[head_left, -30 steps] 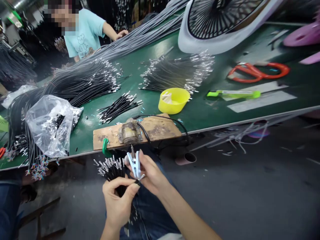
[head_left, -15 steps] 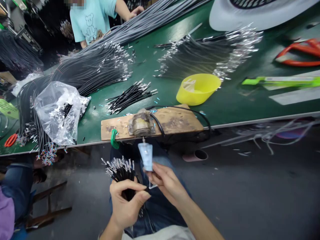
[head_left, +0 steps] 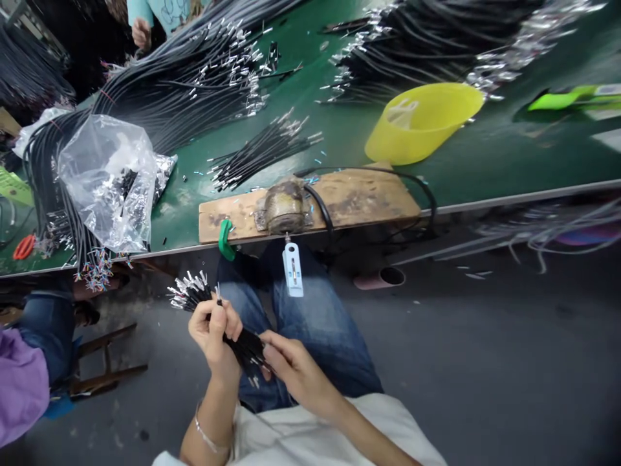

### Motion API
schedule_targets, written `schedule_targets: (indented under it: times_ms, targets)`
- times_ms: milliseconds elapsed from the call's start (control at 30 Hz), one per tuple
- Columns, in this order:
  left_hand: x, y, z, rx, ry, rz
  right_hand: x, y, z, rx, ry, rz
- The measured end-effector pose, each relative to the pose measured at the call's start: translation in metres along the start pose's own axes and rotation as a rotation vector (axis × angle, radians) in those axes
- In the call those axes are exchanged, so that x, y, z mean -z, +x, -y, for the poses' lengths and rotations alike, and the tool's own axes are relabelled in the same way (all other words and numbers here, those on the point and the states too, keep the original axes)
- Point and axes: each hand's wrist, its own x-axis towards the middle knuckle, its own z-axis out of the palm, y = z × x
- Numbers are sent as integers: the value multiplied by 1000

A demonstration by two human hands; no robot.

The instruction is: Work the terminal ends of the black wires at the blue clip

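Above my lap, my left hand [head_left: 215, 330] is closed round a bundle of short black cables [head_left: 246, 346] whose bare silver ends fan out at the upper left. One cable end stands up apart from the others beside my left thumb. The fingers of my right hand [head_left: 294, 369] are closed on the lower part of the same bundle; its fingertips are partly hidden. Beyond my hands, a light blue clip [head_left: 294, 275] hangs from the shaft of a small worn motor [head_left: 284, 210]. That motor is mounted on a wooden board [head_left: 359, 197] at the table edge.
On the green table [head_left: 334, 142] lie a small pile of black cables [head_left: 257, 152], a yellow ring [head_left: 417, 139], a clear plastic bag [head_left: 104, 168] and long cable bundles [head_left: 436, 45]. A green clamp [head_left: 226, 239] grips the board. Another person's hand [head_left: 141, 32] shows far left.
My right hand has left the blue clip and moved down to the bundle's lower end. My left hand has shifted left and up, tilting the bundle. The view has turned slightly downward.
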Motion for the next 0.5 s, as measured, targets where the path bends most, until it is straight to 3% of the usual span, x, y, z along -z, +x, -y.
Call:
schedule_targets:
  times_ms: [100,167,300,500]
  targets:
    - [-2,-1,-1,-53,30,-111,-7,-2,5,53,-139,-145]
    - [-3,1,-2,-18,-6,-153,-10,-3,6,82,-170,-207]
    - [1,11,-7,178,-154,-208,-14,-6,4,34,28,-131]
    - [25,12,4,229,-271,-193,-35,-13,7,-159,344,-96]
